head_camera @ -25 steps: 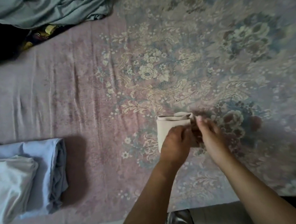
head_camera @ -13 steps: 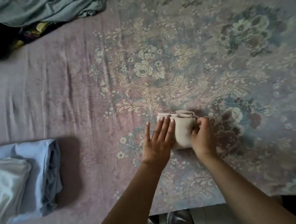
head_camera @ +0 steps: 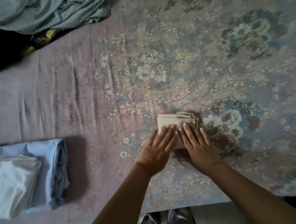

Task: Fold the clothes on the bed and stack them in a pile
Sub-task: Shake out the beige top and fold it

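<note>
A small beige cloth (head_camera: 171, 121), folded into a thick rectangle, lies on the floral bedspread (head_camera: 175, 67) near the bed's front edge. My left hand (head_camera: 158, 148) rests flat on its left half, fingers spread. My right hand (head_camera: 197, 143) lies flat on its right half, fingers together. Neither hand grips it; both cover its near part. At the left edge sits a pile: a folded white garment (head_camera: 12, 184) on top of a folded light blue garment (head_camera: 49, 168).
A crumpled grey-green garment (head_camera: 49, 10) lies at the top left, with dark and yellow-patterned fabric (head_camera: 42, 37) beneath it. The bed's front edge runs along the bottom; something shiny and silver (head_camera: 166, 220) shows below it.
The folded beige cloth, pinched upright by both hands a second ago, was laid flat. My right hand let go of its right edge and now lies flat on it beside the left.
</note>
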`<state>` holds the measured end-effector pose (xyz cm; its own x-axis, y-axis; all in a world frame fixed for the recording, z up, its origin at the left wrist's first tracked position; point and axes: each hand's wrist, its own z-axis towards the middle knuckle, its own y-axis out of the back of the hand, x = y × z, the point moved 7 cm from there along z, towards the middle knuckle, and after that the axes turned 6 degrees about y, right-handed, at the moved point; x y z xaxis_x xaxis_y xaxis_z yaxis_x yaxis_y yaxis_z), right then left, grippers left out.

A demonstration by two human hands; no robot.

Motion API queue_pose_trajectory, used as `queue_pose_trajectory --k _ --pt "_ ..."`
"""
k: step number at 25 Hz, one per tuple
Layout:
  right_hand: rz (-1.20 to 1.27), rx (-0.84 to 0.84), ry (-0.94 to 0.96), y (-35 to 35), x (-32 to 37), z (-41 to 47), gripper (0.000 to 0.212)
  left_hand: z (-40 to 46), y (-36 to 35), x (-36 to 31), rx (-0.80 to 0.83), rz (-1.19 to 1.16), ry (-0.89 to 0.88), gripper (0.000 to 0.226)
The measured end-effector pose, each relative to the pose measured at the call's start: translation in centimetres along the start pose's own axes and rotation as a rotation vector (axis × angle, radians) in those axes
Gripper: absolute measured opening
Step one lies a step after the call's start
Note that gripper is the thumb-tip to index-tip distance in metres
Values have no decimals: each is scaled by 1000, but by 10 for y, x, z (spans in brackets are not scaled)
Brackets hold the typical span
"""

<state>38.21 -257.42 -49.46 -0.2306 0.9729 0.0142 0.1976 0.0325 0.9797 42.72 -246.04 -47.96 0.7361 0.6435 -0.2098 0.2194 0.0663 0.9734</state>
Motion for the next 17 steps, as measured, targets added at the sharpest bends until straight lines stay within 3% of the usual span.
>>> queue_pose_trajectory --k 1,5,7,9,10,14,17 --pt "-25 13 -5 -2 -3 5 71 -2 -9 -2 24 9 -41 66" --pt "43 24 -14 4 -24 39 69 28 -18 15 109 -10 140 84" --pt "58 -42 36 13 -28 52 75 44 -13 20 141 -22 168 74" --pt "57 -63 56 29 -25 52 88 41 2 19 70 -151 165 49" --pt "43 -73 93 38 -16 49 92 30 12 21 14 -196 171 48" --pt "117 -10 238 67 52 51 110 -48 57 48 -113 -270 242 48" --pt "199 16 418 91 145 85 100 -131 90 100 -152 -269 450 49"
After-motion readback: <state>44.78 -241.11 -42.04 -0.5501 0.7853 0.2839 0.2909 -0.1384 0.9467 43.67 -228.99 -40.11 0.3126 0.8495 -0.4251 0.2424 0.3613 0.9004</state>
